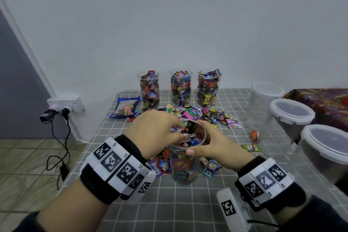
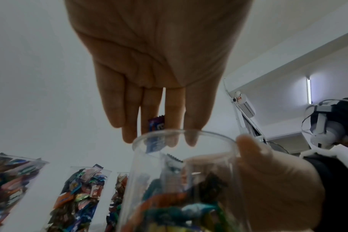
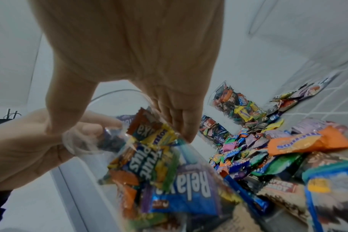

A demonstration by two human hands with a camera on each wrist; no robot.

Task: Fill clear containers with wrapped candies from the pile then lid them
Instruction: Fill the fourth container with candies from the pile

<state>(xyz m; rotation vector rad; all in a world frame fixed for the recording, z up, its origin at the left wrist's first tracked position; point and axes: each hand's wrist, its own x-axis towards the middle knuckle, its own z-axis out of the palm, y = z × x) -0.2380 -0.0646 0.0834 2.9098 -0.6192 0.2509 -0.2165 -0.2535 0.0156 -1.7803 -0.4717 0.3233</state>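
A tall clear container (image 1: pixel 185 162), partly filled with wrapped candies, stands on the grey checked cloth at centre. My right hand (image 1: pixel 199 143) grips it by the rim, thumb on the near side; the same grip shows in the right wrist view (image 3: pixel 179 120). My left hand (image 1: pixel 178 133) hovers over the mouth with its fingers (image 2: pixel 129 125) straight and pointing down into the rim (image 2: pixel 185 131). A purple candy (image 2: pixel 156 124) shows between those fingers, and a dark wrapper (image 1: pixel 190 127) stands up at the mouth. The candy pile (image 1: pixel 197 114) lies just behind the container.
Three filled open containers (image 1: pixel 150 88) (image 1: pixel 181 87) (image 1: pixel 208 87) line the back edge. Three larger lidded tubs (image 1: pixel 291 111) stand along the right. A blue candy bag (image 1: pixel 125 107) lies at the back left. Loose candies (image 1: pixel 255 134) lie to the right. Plugs and cables (image 1: pixel 64 111) hang left of the table.
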